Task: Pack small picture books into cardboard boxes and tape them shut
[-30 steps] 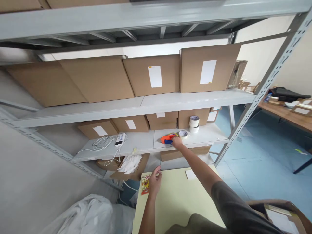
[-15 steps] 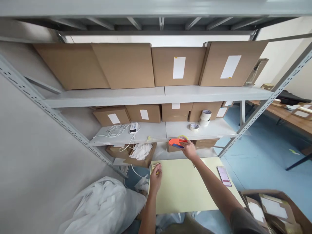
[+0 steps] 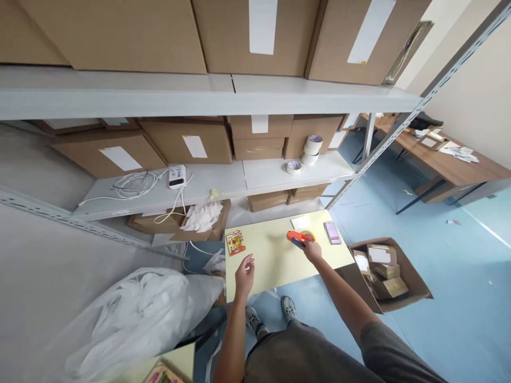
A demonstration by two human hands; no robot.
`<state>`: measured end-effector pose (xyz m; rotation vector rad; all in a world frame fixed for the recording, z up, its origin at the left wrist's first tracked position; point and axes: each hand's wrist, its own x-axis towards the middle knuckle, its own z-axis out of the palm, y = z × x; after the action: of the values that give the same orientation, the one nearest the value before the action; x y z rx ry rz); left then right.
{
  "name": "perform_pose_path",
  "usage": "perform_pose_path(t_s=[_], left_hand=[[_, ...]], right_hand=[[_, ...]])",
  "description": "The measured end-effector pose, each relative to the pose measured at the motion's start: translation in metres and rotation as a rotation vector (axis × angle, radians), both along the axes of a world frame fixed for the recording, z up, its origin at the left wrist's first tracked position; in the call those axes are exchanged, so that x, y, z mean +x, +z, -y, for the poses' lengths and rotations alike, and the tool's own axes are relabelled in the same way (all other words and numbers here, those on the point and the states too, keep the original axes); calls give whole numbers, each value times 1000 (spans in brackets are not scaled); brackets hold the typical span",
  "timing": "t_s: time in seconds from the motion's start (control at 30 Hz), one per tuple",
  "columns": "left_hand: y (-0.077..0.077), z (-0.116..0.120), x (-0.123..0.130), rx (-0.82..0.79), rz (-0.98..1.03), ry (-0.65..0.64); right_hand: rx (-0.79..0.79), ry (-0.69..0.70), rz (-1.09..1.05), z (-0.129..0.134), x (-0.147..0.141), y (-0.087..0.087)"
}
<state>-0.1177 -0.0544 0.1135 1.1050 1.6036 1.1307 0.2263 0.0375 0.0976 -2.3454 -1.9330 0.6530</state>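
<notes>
My right hand (image 3: 312,250) is closed round an orange and blue tool (image 3: 297,238), held above the right part of the pale yellow table (image 3: 271,266). A yellow ring, perhaps a tape roll (image 3: 308,234), shows right behind the tool. My left hand (image 3: 245,274) hovers over the table's left part, fingers loosely curled and apart, holding nothing. Just beyond it lies a small colourful box (image 3: 235,242) with a red edge. A phone (image 3: 332,233) and a white card (image 3: 301,222) lie towards the table's far right.
Grey shelving (image 3: 199,101) with cardboard boxes (image 3: 263,37) rises behind the table. White tape rolls (image 3: 294,167) and a cabled white device (image 3: 176,176) sit on its middle shelf. An open carton (image 3: 415,282) stands right on the floor; a white plastic bag (image 3: 151,314) lies left.
The view has tilted down and shifted right. My left hand has let go of the small colourful box, which now lies on the table. My right hand still holds the tool, now lower.
</notes>
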Motion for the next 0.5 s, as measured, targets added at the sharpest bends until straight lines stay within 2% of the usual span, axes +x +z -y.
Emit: perform_pose_path(t_s=[0.3,0.4,0.5], left_hand=[[-37,19,60,-84,-42,60],[-45,18,74,-92,-39,96],[-44,9,85,-92,-37,107]], right_hand=[[-207,-286,-4,25,126,-69],[-206,-288,-28,33,148,-78],[-160,-263,-77,36,156,-74]])
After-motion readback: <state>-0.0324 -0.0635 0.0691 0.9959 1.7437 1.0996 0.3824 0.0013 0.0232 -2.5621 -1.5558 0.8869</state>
